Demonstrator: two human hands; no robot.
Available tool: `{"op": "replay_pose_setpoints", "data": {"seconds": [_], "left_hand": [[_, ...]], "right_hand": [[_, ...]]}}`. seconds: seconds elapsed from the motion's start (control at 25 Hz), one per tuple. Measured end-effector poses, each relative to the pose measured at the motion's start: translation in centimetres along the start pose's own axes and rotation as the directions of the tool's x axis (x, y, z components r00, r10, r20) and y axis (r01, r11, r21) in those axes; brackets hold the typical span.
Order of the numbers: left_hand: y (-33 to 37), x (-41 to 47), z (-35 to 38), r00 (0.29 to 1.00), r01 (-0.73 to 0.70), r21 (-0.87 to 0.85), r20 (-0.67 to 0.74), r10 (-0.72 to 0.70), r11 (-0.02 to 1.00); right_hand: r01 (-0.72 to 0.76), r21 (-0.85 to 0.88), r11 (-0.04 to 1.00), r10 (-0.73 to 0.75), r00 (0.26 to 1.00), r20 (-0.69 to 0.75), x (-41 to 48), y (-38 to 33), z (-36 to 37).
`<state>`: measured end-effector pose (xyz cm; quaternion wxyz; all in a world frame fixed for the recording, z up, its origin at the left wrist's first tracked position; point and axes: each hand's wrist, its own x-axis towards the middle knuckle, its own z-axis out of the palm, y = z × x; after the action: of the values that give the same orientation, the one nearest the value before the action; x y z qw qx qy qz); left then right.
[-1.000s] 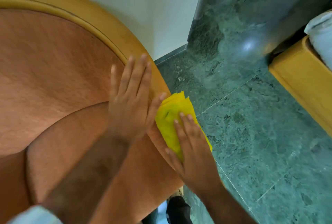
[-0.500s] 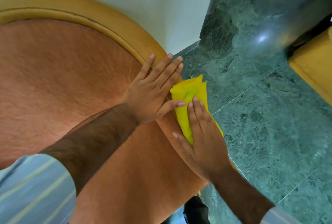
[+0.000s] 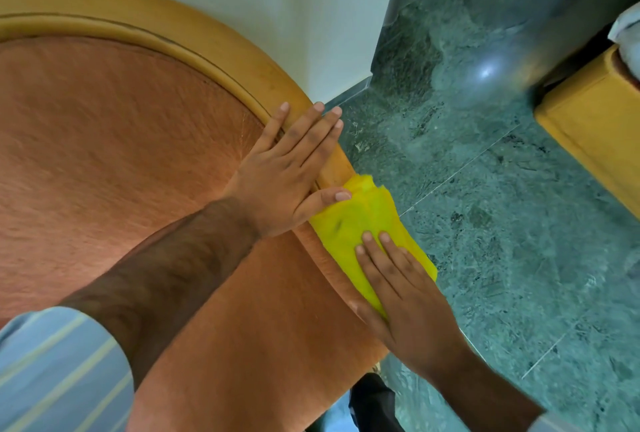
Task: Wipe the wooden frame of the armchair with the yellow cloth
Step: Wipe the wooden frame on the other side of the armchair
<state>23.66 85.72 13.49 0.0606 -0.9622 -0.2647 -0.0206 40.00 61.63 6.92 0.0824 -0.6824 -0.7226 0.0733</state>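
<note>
Yellow cloth [image 3: 360,227], folded into a soft, slightly fuzzy pad, lies draped over the outer edge of the armchair's wooden frame [image 3: 214,51], a little right of centre in the head view, with its far corner hanging free over the floor. The right hand [image 3: 412,307] lies flat on the cloth's near half, fingers straight and close together, pressing it down rather than pinching it. At ten o'clock from the cloth, the left hand [image 3: 287,175] rests palm-down across frame and upholstery, fingers slightly spread, thumb tip touching the cloth's edge.

The frame is a smooth, honey-coloured curved band with a shallow groove along its inner side; it arcs from nine o'clock round to the cloth. Inside it sits short-napped rust-orange upholstery [image 3: 121,154].

Likely risks: with only flat pressure holding it, the cloth could slide off the rounded edge and drop onto the polished green marble floor [image 3: 502,224]. It could also ride over the groove without cleaning it, or stray onto the fabric. The bracing left hand covers part of the wood, which may go unwiped.
</note>
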Motion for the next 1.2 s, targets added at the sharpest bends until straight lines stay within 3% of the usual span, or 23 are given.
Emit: {"op": "replay_pose_setpoints", "data": {"seconds": [0.16, 0.44, 0.72, 0.84, 1.0, 1.2], "left_hand": [[0.0, 0.3, -0.2, 1.0, -0.008, -0.015, -0.001, 0.008, 1.0], [-0.2, 0.2, -1.4, 0.996, -0.016, -0.026, 0.087, 0.019, 1.0], [0.2, 0.5, -1.1, 0.998, 0.015, -0.067, 0.062, -0.011, 0.998], [0.0, 0.3, -1.0, 0.998, 0.012, -0.057, 0.066, -0.008, 0.998], [0.1, 0.3, -1.3, 0.997, 0.014, -0.063, 0.082, -0.008, 0.998], [0.3, 0.4, -1.4, 0.996, 0.043, -0.072, 0.079, -0.037, 0.996]], "right_hand": [[-0.003, 0.07, 0.998, 0.007, 0.998, -0.059, 3.6, -1.1, 0.3], [0.033, 0.004, 0.999, -0.033, 0.995, 0.091, -5.3, 0.9, -0.3], [0.022, 0.017, 1.0, -0.022, 1.0, -0.014, 4.6, -1.3, -0.1], [0.038, 0.082, 0.996, -0.038, 0.999, 0.0, 1.4, -0.4, 0.2], [0.068, -0.013, 0.998, -0.067, 0.992, 0.106, -4.6, 0.3, -0.1], [-0.021, 0.024, 0.999, 0.021, 1.0, 0.019, 2.4, -1.9, -0.2]]}}
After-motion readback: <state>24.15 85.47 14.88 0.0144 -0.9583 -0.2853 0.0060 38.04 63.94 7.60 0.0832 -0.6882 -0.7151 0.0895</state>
